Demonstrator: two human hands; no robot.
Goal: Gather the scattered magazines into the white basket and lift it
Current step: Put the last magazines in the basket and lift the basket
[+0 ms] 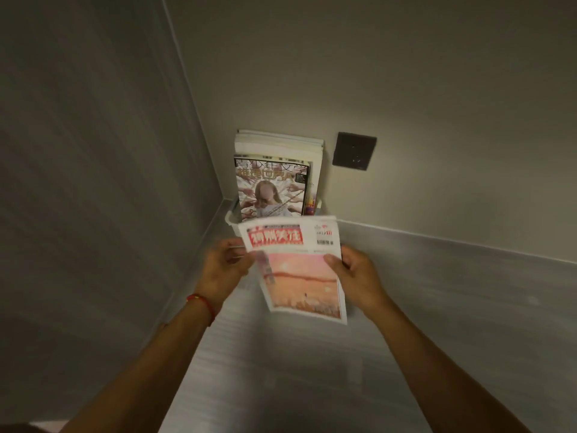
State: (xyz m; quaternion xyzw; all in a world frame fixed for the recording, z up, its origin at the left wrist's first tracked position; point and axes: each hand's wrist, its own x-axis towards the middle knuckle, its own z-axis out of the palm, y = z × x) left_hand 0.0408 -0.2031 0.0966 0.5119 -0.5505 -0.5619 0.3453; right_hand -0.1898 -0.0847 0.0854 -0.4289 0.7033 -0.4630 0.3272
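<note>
- Head view: both hands, left hand [223, 265] and right hand [356, 278], clamp a pink-covered magazine [299, 273] near the white basket [231, 217].
- Several magazines [274, 179] already stand inside; lifting remains.

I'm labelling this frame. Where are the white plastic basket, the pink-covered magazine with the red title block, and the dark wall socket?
white plastic basket [230, 217], head view, left rim
pink-covered magazine [301, 284], head view, cover picture
dark wall socket [354, 150], head view, faceplate centre
</note>
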